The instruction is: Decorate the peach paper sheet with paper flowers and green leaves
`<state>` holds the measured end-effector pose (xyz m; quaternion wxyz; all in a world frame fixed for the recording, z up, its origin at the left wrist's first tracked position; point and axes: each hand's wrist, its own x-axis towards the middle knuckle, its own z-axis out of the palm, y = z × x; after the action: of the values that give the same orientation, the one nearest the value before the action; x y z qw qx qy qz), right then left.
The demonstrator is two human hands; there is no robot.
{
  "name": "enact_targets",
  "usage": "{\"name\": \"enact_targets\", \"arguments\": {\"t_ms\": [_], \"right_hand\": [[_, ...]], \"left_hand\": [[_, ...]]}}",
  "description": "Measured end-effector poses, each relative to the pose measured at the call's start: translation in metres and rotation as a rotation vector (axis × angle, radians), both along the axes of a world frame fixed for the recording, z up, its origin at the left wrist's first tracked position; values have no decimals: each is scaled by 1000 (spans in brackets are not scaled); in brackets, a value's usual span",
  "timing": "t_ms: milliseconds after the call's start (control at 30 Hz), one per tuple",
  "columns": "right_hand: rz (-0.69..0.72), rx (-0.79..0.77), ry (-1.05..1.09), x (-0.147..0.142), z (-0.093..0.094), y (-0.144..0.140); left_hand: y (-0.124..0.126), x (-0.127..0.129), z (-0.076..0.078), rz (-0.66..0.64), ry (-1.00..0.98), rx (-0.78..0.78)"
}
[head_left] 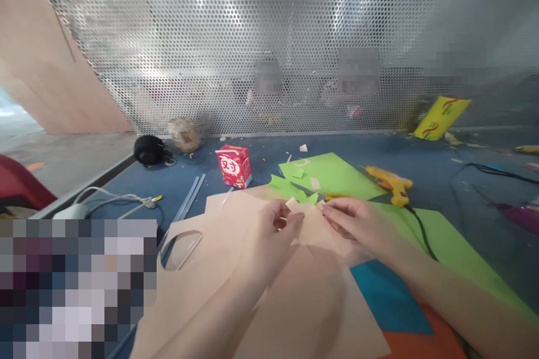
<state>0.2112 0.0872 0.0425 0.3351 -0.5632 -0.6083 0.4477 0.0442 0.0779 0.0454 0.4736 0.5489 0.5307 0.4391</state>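
My left hand [275, 230] and my right hand [356, 221] meet over a large beige paper sheet [252, 303] on the blue table. Between their fingertips they pinch a small beige paper piece [304, 214]. A curved hole [181, 247] is cut out of the beige sheet at its left side. Just beyond my fingers lie scissors [314, 192] with yellow handles on a green sheet [332, 174], among small green and beige scraps.
A yellow glue gun [389, 182] with a black cord lies right of the green sheet. A red carton [233, 165], glue sticks [189, 196], a white cable [113, 202], a black object [149, 150] and a perforated metal screen [269, 39] lie behind. Blue and orange sheets [387, 297] sit under my right forearm.
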Motion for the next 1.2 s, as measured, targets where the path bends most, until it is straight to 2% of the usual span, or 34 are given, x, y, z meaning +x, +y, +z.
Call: {"name": "enact_targets", "arguments": {"t_ms": [367, 467, 733, 1200], "right_hand": [[20, 10, 39, 0, -1, 0], [29, 26, -16, 0, -1, 0], [-8, 65, -55, 0, -5, 0], [37, 31, 4, -2, -6, -1]], "left_hand": [[0, -1, -6, -10, 30, 17], [1, -2, -8, -6, 49, 8], [-3, -2, -1, -10, 70, -6], [0, -5, 3, 24, -69, 58]]}}
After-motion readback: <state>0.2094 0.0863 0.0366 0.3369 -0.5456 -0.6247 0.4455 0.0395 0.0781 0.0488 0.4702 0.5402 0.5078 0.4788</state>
